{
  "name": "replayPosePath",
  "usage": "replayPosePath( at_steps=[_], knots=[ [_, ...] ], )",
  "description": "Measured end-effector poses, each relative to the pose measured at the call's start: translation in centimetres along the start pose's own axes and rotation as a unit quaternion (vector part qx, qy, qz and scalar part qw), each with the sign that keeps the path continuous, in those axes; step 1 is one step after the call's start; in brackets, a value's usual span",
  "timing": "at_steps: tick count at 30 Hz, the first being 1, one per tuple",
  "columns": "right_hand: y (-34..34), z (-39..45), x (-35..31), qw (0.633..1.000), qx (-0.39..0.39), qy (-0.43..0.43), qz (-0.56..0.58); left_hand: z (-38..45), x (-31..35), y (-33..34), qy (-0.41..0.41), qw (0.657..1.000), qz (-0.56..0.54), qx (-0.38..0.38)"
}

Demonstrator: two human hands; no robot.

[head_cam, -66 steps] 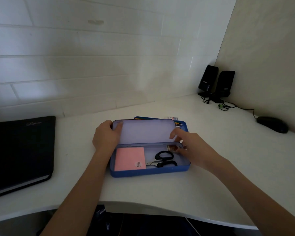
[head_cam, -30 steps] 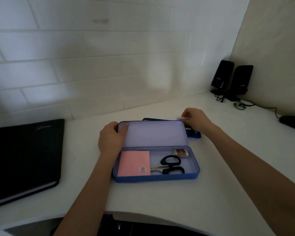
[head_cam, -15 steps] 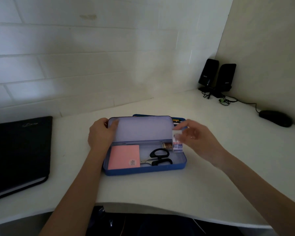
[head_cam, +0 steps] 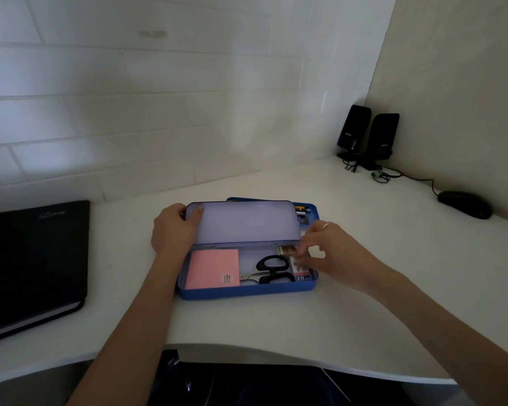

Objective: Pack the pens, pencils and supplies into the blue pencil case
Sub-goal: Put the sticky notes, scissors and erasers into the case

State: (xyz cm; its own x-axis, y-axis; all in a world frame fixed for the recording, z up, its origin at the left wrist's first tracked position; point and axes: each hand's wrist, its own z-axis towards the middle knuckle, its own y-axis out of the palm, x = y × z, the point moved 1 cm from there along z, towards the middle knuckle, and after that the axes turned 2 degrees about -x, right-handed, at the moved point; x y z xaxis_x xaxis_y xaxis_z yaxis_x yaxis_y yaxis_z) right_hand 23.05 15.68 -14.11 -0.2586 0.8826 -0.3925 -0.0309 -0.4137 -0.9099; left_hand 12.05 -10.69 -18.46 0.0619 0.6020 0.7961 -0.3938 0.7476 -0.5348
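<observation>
The blue pencil case (head_cam: 247,292) lies open on the white desk. My left hand (head_cam: 170,233) grips the left edge of its raised lid (head_cam: 244,222). Inside lie a pink sticky-note pad (head_cam: 213,269) on the left, black-handled scissors (head_cam: 272,268) in the middle and a small brown item (head_cam: 286,250) at the back right. My right hand (head_cam: 335,254) pinches the top of a small white box marked 2B (head_cam: 302,275), which sits in the case's right end. Behind the lid, a second blue tray (head_cam: 309,210) holds pens, mostly hidden.
A black notebook (head_cam: 33,259) lies at the desk's left. Two black speakers (head_cam: 367,136) with cables stand in the far right corner, and a black mouse (head_cam: 464,204) rests by the right wall. The desk's curved front edge (head_cam: 247,354) is near my body.
My right hand reached behind the lid, picked the 2B box from the rear tray, carried it forward and lowered it into the case's right end. My left hand kept holding the lid.
</observation>
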Motion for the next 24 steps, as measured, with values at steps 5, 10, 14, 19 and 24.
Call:
replayPosePath(
  at_steps=[5,10,14,19,24],
  knots=[
    [-0.3,-0.1,-2.1,0.987,-0.021,0.009,-0.156,0.1,0.0,0.0,-0.002,1.000,0.010,0.000],
    [0.8,-0.6,-1.6,0.998,-0.034,0.058,-0.015,0.0,0.1,0.0,0.004,1.000,0.010,0.001],
    [1.1,-0.4,-0.9,0.995,-0.041,0.071,0.054,0.0,0.1,0.0,0.004,1.000,0.007,0.003],
    [1.9,-0.4,-1.2,0.992,-0.024,0.101,0.067,0.1,0.0,0.1,0.004,1.000,0.008,0.001],
    [3.4,-0.5,-1.8,0.985,0.031,0.155,0.076,0.0,0.0,0.0,0.008,1.000,0.007,0.003]
  ],
)
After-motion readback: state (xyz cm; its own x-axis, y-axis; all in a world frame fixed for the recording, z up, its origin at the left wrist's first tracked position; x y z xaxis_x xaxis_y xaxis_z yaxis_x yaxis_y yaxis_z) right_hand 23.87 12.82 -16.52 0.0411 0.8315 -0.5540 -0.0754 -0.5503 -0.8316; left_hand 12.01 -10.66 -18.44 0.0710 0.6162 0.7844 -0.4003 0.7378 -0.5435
